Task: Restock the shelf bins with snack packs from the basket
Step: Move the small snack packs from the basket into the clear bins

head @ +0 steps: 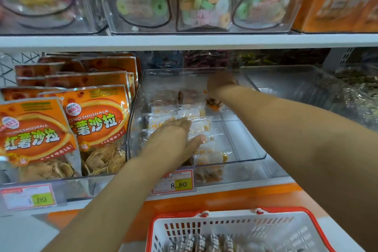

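Left grip (173, 135) flat on binned snack packs (196, 127).

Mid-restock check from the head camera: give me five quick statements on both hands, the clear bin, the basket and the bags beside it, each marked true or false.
1. Both hands are inside the clear plastic shelf bin. True: left hand lies flat on the small clear-wrapped snack packs; right hand is at the back.
2. The red-rimmed white basket is empty. False: packs lie in its bottom.
3. The orange crisp bags stand left of the bin. True.
4. The bin is packed full. False: its right side is bare.
5. The yellow price tag reads 8.80. True.
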`<state>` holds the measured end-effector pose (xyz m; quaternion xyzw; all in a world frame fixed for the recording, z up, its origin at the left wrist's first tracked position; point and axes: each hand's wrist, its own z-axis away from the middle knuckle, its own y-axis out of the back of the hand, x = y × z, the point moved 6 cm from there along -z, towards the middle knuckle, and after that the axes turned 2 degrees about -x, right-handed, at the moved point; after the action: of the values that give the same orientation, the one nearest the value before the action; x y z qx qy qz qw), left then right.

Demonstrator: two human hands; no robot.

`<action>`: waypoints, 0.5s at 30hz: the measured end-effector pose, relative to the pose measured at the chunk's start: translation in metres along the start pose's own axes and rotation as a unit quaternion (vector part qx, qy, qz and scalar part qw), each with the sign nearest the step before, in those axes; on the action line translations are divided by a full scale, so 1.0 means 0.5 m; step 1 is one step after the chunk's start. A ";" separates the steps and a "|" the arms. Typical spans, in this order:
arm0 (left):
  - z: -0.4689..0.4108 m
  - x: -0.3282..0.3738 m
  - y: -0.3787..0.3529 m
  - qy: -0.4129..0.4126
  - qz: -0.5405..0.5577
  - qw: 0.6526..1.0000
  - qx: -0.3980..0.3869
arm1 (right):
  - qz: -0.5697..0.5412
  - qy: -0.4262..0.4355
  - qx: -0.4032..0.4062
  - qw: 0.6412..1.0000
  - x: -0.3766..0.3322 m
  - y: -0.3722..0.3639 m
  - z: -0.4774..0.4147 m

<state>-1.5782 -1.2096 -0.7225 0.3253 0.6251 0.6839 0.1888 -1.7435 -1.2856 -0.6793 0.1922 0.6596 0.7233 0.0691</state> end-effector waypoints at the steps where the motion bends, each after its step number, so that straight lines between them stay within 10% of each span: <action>1: -0.001 -0.001 -0.001 -0.003 0.002 1.000 0.002 | 0.015 -0.011 0.017 1.000 -0.002 0.000 0.002; 15: -0.006 0.000 -0.002 -0.008 0.002 1.000 0.018 | 0.026 -0.003 -0.095 0.995 -0.020 -0.030 0.024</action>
<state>-1.5803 -1.2120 -0.7234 0.3355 0.6350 0.6705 0.1861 -1.7321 -1.2764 -0.6955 0.2040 0.5824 0.7838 0.0697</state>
